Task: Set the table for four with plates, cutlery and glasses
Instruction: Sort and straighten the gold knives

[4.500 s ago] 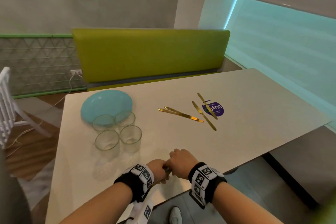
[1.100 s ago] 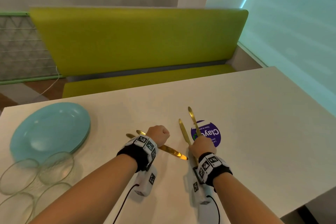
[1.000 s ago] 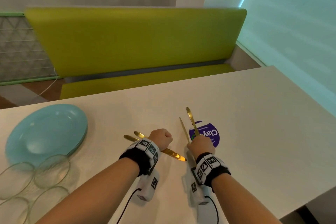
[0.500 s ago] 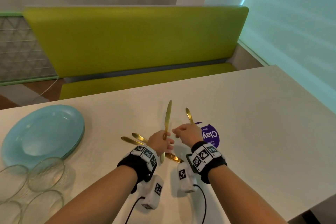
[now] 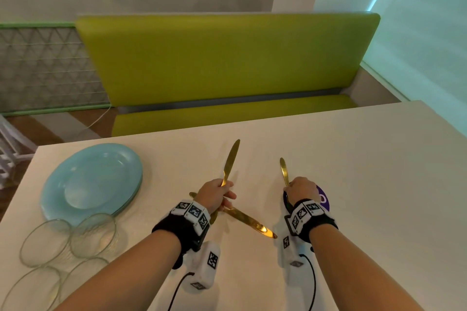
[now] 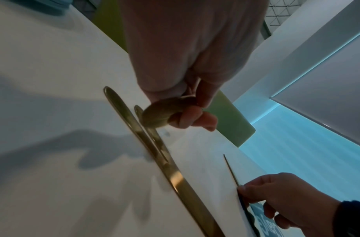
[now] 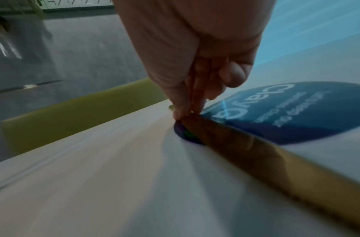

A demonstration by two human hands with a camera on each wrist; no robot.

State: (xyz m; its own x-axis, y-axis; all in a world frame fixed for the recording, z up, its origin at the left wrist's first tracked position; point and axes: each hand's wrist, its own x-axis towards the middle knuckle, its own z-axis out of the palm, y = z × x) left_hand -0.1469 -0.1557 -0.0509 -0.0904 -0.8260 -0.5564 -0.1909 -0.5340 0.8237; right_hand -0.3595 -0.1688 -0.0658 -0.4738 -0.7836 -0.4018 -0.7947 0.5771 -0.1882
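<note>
My left hand grips a gold knife by its handle, blade pointing away towards the bench; in the left wrist view the handle end sticks out of my left hand. Under that hand two more gold cutlery pieces lie crossed on the white table. My right hand pinches another gold knife that lies across a purple round sticker. In the right wrist view my fingertips close on this knife.
A stack of teal plates sits at the table's left, with several clear glasses in front of it. A green bench runs along the far side. A window blind lines the right.
My right hand has let go of the raised knife, which stays in my left hand. It moved right and now pinches the knife on the sticker.
</note>
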